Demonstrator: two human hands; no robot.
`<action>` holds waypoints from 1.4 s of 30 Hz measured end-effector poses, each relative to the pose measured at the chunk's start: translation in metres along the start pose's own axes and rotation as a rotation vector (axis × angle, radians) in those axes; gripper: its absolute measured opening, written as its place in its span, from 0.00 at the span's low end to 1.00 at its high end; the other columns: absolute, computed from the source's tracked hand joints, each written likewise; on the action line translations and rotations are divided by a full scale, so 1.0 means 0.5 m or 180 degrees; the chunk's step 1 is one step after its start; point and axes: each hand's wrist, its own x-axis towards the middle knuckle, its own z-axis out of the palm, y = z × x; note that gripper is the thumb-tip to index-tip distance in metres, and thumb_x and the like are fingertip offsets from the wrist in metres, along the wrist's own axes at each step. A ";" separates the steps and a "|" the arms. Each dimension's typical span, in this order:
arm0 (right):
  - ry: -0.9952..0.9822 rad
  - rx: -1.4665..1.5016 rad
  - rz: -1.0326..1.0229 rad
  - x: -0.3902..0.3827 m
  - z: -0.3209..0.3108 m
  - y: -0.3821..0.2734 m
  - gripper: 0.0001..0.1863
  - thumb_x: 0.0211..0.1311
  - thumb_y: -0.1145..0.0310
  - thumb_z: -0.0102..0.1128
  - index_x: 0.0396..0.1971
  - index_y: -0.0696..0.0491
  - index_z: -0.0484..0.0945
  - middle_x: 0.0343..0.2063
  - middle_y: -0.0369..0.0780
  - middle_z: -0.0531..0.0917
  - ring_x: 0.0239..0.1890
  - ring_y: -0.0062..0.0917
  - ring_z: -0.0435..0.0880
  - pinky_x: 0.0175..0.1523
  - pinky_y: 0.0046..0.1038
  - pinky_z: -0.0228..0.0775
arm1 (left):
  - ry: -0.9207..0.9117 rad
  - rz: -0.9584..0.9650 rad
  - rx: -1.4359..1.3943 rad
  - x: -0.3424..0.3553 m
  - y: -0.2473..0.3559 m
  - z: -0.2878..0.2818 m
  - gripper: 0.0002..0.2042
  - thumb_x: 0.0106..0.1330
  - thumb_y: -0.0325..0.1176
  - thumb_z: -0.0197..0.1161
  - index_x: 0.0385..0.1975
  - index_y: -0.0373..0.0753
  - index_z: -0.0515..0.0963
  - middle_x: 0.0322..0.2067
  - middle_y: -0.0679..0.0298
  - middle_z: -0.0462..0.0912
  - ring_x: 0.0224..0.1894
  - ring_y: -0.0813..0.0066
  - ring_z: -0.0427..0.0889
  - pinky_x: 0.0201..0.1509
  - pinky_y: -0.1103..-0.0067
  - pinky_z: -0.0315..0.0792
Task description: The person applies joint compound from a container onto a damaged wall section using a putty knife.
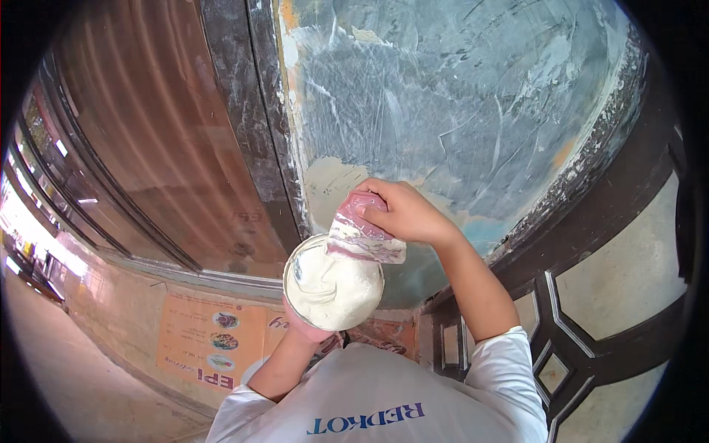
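Observation:
My left hand (306, 325) holds a round tub (332, 295) of creamy white paste from underneath, its fingers mostly hidden by it. My right hand (402, 210) grips a pink flat spreader (362, 240), smeared with white paste, thumb across its face. The spreader's lower edge sits over the upper right rim of the tub; whether it touches cannot be told. Behind both hands rises a grey-blue wall panel (458, 88) with scraped streaks and pale patches of filler, most of them low on the left.
A dark-framed brown glass pane (148, 133) stands at the left. At the right is a dark wooden panel (620, 251) with pale insets. An orange printed banner (192, 332) lies below the pane. A bright opening (26, 207) shows at the far left.

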 end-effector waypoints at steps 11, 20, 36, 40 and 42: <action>0.0510 0.0422 0.0084 -0.025 -0.015 -0.014 0.15 0.64 0.64 0.61 0.46 0.56 0.76 0.33 0.42 0.83 0.35 0.23 0.81 0.42 0.27 0.73 | 0.0554 -0.0010 -0.0001 0.011 -0.020 0.035 0.33 0.70 0.57 0.41 0.69 0.42 0.61 0.68 0.54 0.63 0.69 0.50 0.63 0.72 0.52 0.56; 0.0484 0.0380 -0.0222 -0.092 -0.013 -0.008 0.13 0.62 0.66 0.64 0.40 0.57 0.74 0.35 0.42 0.79 0.39 0.32 0.81 0.43 0.29 0.73 | 0.0564 0.0268 -0.0090 0.016 -0.025 0.019 0.32 0.70 0.56 0.43 0.69 0.42 0.61 0.69 0.53 0.61 0.69 0.49 0.62 0.72 0.50 0.55; 0.1303 -0.0469 -0.0654 -0.191 0.062 0.117 0.18 0.35 0.81 0.68 0.29 0.51 0.74 0.34 0.38 0.76 0.41 0.36 0.73 0.41 0.34 0.70 | -0.0102 0.0608 0.1542 0.006 -0.025 0.027 0.34 0.70 0.57 0.41 0.69 0.40 0.60 0.68 0.53 0.62 0.69 0.52 0.64 0.72 0.53 0.58; 0.1332 -0.0511 -0.0415 -0.205 0.083 0.152 0.19 0.35 0.82 0.66 0.31 0.52 0.73 0.34 0.38 0.76 0.39 0.38 0.73 0.42 0.34 0.69 | -0.0107 0.0886 0.1685 0.005 -0.015 0.022 0.30 0.70 0.47 0.51 0.69 0.39 0.58 0.67 0.50 0.64 0.66 0.52 0.68 0.67 0.54 0.66; 0.1353 -0.0373 -0.0024 -0.213 0.100 0.181 0.18 0.41 0.84 0.65 0.31 0.52 0.69 0.32 0.39 0.75 0.35 0.30 0.76 0.39 0.28 0.69 | 0.0007 0.0510 0.1065 -0.014 -0.007 -0.019 0.33 0.70 0.56 0.40 0.69 0.40 0.60 0.68 0.53 0.62 0.68 0.50 0.65 0.70 0.52 0.60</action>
